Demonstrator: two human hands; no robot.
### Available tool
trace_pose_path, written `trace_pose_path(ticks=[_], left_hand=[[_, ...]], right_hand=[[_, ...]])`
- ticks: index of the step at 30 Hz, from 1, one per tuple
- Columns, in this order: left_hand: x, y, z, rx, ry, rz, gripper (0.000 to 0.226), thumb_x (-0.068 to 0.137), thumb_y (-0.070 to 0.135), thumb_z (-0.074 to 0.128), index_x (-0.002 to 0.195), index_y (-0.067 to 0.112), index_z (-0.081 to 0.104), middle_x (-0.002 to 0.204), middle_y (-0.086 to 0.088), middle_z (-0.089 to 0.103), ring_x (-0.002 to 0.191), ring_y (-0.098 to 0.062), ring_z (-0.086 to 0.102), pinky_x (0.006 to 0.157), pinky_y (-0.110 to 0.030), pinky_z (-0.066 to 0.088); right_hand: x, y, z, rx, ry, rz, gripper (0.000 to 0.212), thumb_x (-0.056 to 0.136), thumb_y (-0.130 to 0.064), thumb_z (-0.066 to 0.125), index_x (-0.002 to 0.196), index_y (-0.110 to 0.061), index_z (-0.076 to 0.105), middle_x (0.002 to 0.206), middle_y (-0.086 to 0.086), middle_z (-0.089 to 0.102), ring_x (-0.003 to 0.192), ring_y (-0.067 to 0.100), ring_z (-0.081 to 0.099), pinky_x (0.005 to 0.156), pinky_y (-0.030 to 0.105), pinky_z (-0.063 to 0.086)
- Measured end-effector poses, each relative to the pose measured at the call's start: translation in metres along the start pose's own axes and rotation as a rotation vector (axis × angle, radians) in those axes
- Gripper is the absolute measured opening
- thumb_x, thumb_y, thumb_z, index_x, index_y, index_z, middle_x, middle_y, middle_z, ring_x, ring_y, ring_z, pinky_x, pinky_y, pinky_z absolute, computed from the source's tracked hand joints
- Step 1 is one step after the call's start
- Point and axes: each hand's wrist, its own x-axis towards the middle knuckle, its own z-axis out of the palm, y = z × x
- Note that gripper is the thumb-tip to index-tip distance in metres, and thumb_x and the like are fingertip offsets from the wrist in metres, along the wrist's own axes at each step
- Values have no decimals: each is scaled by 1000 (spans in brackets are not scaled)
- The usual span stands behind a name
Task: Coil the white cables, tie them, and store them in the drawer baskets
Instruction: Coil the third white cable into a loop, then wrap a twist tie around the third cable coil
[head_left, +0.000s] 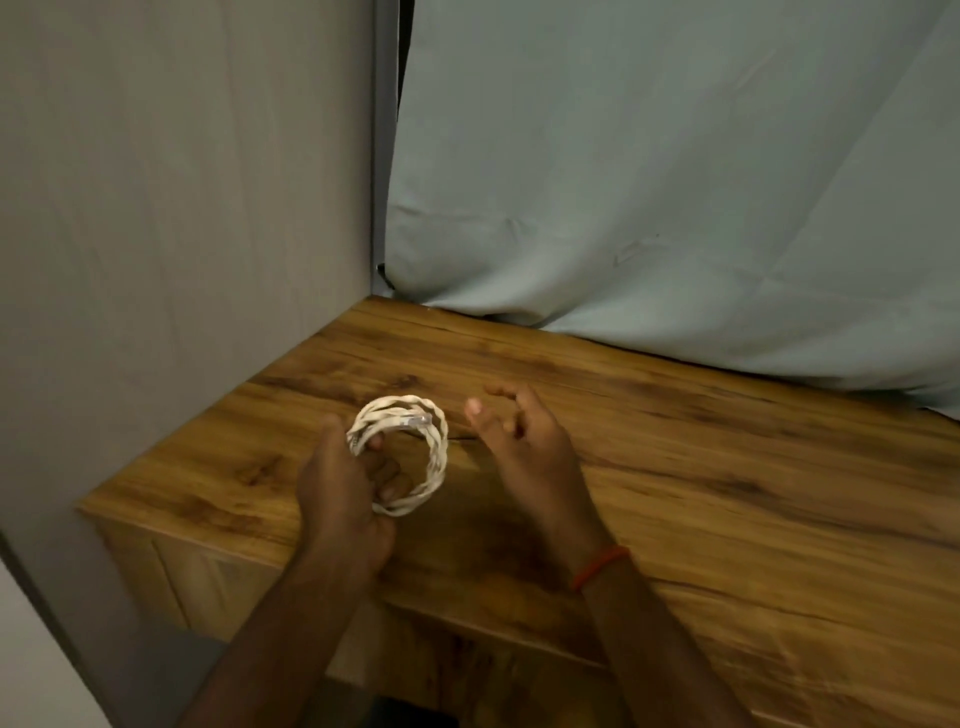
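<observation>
Coiling appears complete: the left hand (340, 486) grips the wound white cable coil (410, 452) by its near rim above the wooden cabinet top (675, 467), seemingly to keep its wraps from springing loose, while the right hand (524, 441) hovers beside it, fingers relaxed and empty.

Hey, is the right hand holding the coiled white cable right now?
No, the left hand grips the coiled white cable, while the right hand is beside it, loosely curled and holding nothing.
</observation>
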Motion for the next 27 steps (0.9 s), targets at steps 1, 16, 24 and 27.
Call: trace_pose_path(ticks=[1,16,24,27], left_hand=[[3,2,-2,-5,14,23,37,100,24,40,67,13,52,54,-2,57,35,-8,51,35,-11,28],[19,2,-3,127,-76,120,27,96,20,42,86,7,63,77,-16,62,56,-22,53,41,-20,31],[21,-4,10,157,-90,123,31,100,19,44,77,6,60,62,-11,52,43,-15,41,35,-15,26],[28,-9,16,209,-107,142,33,100,19,44,81,2,65,75,-20,56,50,-21,43,34,-16,29]], right_hand=[[9,9,-3,-205,-1,20,44,94,-54,56,133,-35,52,93,-6,69,83,2,64,73,30,49],[29,57,-13,-639,122,-213,12,99,-37,50,100,-30,59,86,-6,66,77,13,60,69,37,54],[17,22,-24,467,321,-268,9,95,-2,60,97,-7,67,81,9,75,71,14,71,61,23,56],[10,10,-21,647,153,-306,8,92,-9,59,94,-2,63,82,14,76,67,21,72,60,26,57]])
